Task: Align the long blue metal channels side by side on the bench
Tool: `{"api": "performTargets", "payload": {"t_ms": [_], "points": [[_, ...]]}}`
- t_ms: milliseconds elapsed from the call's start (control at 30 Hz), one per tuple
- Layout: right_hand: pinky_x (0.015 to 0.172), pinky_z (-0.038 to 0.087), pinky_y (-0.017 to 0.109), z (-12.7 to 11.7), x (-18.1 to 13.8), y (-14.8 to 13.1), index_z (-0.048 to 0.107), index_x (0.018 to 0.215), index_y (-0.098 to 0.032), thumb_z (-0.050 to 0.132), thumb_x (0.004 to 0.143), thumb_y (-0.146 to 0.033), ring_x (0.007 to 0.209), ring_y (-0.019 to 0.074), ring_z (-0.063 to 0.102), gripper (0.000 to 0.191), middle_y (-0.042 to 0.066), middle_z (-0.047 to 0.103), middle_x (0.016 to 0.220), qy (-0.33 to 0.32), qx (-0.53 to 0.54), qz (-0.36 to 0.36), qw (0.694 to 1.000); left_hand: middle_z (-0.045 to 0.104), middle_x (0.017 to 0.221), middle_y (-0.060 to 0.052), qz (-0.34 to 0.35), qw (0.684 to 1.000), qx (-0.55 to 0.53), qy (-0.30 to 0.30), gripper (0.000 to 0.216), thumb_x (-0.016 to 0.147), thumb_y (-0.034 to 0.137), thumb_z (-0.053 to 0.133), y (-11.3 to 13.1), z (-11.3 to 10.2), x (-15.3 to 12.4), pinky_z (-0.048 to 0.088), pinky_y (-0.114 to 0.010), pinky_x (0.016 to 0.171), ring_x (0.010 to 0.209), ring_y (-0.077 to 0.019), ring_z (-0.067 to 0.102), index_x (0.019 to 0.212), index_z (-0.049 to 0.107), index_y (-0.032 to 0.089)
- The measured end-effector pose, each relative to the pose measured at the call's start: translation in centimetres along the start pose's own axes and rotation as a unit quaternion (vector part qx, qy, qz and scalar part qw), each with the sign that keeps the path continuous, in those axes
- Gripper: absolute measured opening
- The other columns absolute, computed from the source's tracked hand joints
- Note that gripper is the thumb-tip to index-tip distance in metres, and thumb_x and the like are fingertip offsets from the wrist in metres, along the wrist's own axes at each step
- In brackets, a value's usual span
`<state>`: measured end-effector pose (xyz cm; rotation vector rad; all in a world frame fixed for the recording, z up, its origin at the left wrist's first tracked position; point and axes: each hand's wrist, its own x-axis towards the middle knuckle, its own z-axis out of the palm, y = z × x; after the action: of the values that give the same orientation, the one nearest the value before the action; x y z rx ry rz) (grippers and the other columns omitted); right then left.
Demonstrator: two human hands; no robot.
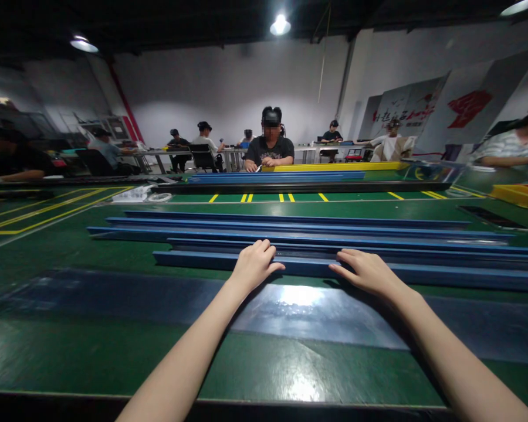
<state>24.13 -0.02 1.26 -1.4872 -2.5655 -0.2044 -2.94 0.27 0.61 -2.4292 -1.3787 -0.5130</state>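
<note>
A long blue channel strip (202, 258) lies across the green table in front of me. My left hand (254, 264) is closed over it, fingers on the far side and thumb along the near wall. Further right, my right hand (369, 271) holds the same strip, fingers curled over the top edge and thumb at the front. Just behind it lie more blue channel strips (299, 223), roughly parallel. A flat, clear plastic sheet (158, 295) is spread on the near side, under my forearms, and reflects the lamp.
Beyond the strips are a black rail (299, 187), a yellow strip (334, 167) and a white coil (159, 197). A phone (493, 217) lies at the right, near a yellow tray (517, 196). Across the table sits a person (270, 149); others work farther back.
</note>
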Motion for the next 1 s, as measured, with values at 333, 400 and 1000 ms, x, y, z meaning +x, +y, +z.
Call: {"api": "performTargets", "payload": {"t_ms": [333, 400, 1000], "points": [[0.068, 0.039, 0.028, 0.5, 0.3, -0.3, 0.059, 0.083, -0.017, 0.023, 0.089, -0.047, 0.086, 0.0204, 0.058, 0.047, 0.010, 0.063, 0.089, -0.019, 0.008, -0.002, 1.000, 0.055, 0.081, -0.001, -0.022, 0.997, -0.026, -0.074, 0.033, 0.073, 0.050, 0.057, 0.1, -1.1, 0.9, 0.037, -0.025, 0.058, 0.078, -0.0163, 0.053, 0.074, 0.054, 0.017], [0.068, 0.039, 0.028, 0.5, 0.4, -0.3, 0.059, 0.082, -0.018, 0.024, 0.088, -0.048, 0.085, 0.0206, 0.058, 0.047, 0.010, 0.063, 0.089, -0.018, 0.013, 0.003, 1.000, 0.055, 0.081, -0.001, -0.019, 0.996, -0.033, -0.080, 0.033, 0.074, 0.051, 0.056, -0.1, -1.2, 1.0, 0.037, -0.024, 0.057, 0.078, -0.0161, 0.053, 0.074, 0.055, 0.018], [0.062, 0.036, 0.027, -0.2, 2.4, -2.4, 0.055, 0.074, -0.020, 0.029, 0.086, -0.051, 0.072, 0.0181, 0.057, 0.042, 0.006, 0.061, 0.077, -0.056, 0.033, -0.019, 0.998, 0.056, 0.081, -0.003, 0.070, 0.997, -0.017, -0.005, 0.038, 0.078, 0.054, 0.046, -4.3, 0.1, -1.2, 0.037, -0.026, 0.062, 0.076, -0.0156, 0.050, 0.077, 0.051, 0.017]]}}
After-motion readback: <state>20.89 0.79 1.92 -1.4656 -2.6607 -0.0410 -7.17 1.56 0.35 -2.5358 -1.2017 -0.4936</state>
